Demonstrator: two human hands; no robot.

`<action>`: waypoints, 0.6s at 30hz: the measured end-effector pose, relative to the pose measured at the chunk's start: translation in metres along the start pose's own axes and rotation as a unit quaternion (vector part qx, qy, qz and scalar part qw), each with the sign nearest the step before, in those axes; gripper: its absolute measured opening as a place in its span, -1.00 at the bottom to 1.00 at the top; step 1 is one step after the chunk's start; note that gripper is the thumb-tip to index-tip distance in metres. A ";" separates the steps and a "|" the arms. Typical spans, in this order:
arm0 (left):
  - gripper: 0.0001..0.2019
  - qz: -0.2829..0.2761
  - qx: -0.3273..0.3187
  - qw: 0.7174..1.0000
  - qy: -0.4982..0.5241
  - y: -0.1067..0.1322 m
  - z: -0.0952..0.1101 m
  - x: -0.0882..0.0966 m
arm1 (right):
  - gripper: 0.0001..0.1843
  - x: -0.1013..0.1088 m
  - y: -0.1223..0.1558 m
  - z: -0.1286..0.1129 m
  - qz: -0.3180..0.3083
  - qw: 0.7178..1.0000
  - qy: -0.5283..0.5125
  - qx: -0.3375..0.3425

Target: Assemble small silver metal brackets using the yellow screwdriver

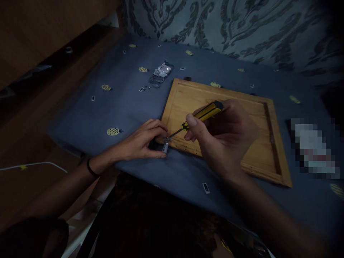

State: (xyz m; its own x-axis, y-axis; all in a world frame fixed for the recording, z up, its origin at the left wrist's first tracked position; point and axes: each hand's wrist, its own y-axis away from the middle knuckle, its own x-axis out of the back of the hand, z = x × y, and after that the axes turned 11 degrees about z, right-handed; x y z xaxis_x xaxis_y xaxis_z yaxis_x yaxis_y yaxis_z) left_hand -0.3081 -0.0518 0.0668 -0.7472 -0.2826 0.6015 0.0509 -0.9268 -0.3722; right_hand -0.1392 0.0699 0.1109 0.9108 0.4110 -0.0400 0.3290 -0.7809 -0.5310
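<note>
In the head view, my right hand point(228, 136) is closed round a yellow and black screwdriver point(206, 111). The screwdriver slants down to the left, and its tip meets a small metal hinge point(165, 146) at the near left corner of a framed wooden panel point(228, 95). My left hand point(146, 139), with a dark band on its wrist, grips the hinge between thumb and fingers against the panel's edge. Dim light hides whether a screw sits under the tip.
The panel lies on a blue cloth point(129, 107) printed with pineapples. Beyond it are a heap of shiny metal hinges point(162, 70) and several tiny dark pieces point(149, 87). A blurred-out item point(314, 148) lies at the right. Patterned fabric point(215, 25) rises behind; wooden furniture point(48, 32) stands left.
</note>
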 end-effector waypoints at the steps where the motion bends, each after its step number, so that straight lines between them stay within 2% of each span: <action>1: -0.64 -0.002 0.003 1.000 -0.002 0.000 0.000 0.000 | -0.60 0.000 0.000 -0.001 0.000 1.000 0.003 -0.008; 3: -0.63 -0.004 0.010 1.000 -0.003 0.000 0.000 0.000 | -0.64 0.003 -0.002 -0.002 -0.011 1.000 0.010 -0.020; 7: -0.63 -0.001 0.008 1.000 0.004 -0.001 -0.001 -0.001 | -0.82 0.011 -0.013 -0.004 -0.105 0.994 0.025 -0.003; 10: -0.64 -0.002 0.002 1.000 0.004 -0.001 -0.001 0.000 | -0.94 0.015 -0.017 -0.004 -0.135 0.990 0.041 0.013; 14: -0.63 -0.003 0.002 1.000 -0.006 -0.001 0.000 0.000 | -0.78 0.011 -0.009 -0.001 -0.099 0.995 0.016 0.007; 18: -0.62 -0.001 0.007 1.000 -0.014 0.000 0.000 -0.001 | -0.72 0.003 0.000 0.003 -0.009 0.999 -0.025 0.037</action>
State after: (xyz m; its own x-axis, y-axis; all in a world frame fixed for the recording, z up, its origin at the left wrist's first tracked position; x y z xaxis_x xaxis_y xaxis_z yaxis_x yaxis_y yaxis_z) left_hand -0.3078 -0.0511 0.0663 -0.7291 -0.2879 0.6209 0.0592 -0.9303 -0.3619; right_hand -0.1369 0.0728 0.1088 0.8908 0.4489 -0.0702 0.3246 -0.7369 -0.5929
